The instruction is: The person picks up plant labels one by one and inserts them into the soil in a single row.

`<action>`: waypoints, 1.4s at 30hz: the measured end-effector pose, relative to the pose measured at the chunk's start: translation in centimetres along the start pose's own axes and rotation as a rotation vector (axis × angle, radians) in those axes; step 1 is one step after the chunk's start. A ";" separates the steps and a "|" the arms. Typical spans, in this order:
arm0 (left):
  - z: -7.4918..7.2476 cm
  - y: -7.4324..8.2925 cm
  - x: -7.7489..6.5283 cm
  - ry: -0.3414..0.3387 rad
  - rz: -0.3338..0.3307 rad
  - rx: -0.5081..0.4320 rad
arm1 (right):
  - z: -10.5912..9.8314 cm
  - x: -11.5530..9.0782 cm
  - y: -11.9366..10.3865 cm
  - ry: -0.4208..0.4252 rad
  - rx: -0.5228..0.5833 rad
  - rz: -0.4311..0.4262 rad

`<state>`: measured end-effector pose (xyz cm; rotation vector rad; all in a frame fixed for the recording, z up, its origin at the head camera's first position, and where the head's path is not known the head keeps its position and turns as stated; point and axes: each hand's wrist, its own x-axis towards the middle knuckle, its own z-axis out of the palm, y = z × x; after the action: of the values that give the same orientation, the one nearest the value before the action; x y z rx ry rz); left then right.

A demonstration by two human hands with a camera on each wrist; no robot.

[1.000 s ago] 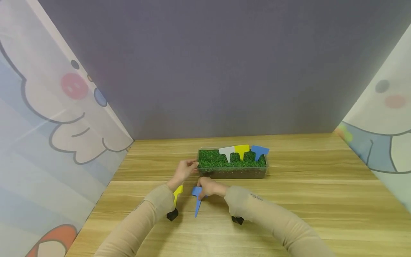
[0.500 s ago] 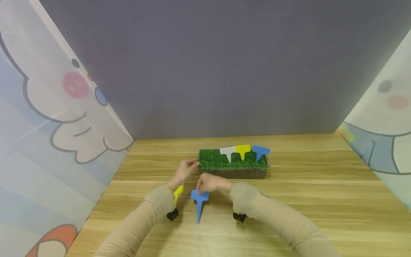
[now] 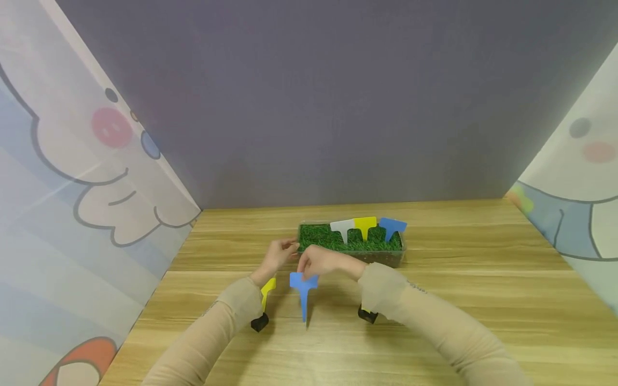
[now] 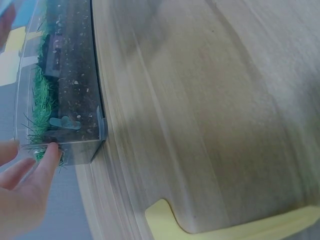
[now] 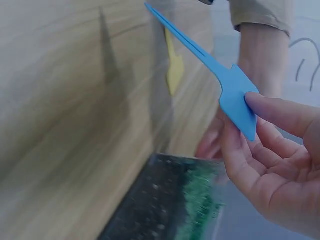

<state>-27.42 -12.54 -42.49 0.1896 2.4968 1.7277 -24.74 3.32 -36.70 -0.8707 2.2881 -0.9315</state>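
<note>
My right hand (image 3: 318,261) pinches the head of a blue T-shaped plant label (image 3: 303,281) between thumb and fingers. The label hangs in front of the planter with its pointed stem downward; the right wrist view shows the whole blue label (image 5: 235,92) apart from the table. At the left end of a clear planter box (image 3: 388,261), filled with dark soil and green grass, is my left hand (image 3: 279,256). In the left wrist view its fingers (image 4: 47,162) touch the box's end wall. White (image 3: 343,227), yellow (image 3: 365,224) and blue plant labels (image 3: 393,225) stand in the grass's right half.
A yellow plant label (image 3: 266,291) lies on the wooden table (image 3: 458,279) beside the left sleeve. Small black blocks (image 3: 259,322) show beneath both sleeves. Behind the table rises a grey wall (image 3: 338,107), with cartoon-printed sheets (image 3: 63,161) at the sides.
My right hand has lifted the blue label off the table and moved it slightly toward the planter, its stem now pointing down. The left hand has stayed at the planter's end.
</note>
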 end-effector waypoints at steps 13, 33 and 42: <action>-0.1 0.0 0.1 0.005 -0.043 0.038 | -3.2 -1.0 -0.9 0.073 -0.066 -0.068; -0.1 -0.1 0.1 0.027 -0.057 0.006 | -7.1 -1.7 -2.1 0.216 -0.161 -0.038; -0.2 0.8 -0.4 -0.002 -0.034 0.011 | -7.9 -1.3 -1.8 0.316 -0.203 0.006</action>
<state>-27.01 -12.48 -41.68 0.1492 2.4931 1.7009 -28.43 6.50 -30.15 -0.8474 2.6923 -0.8976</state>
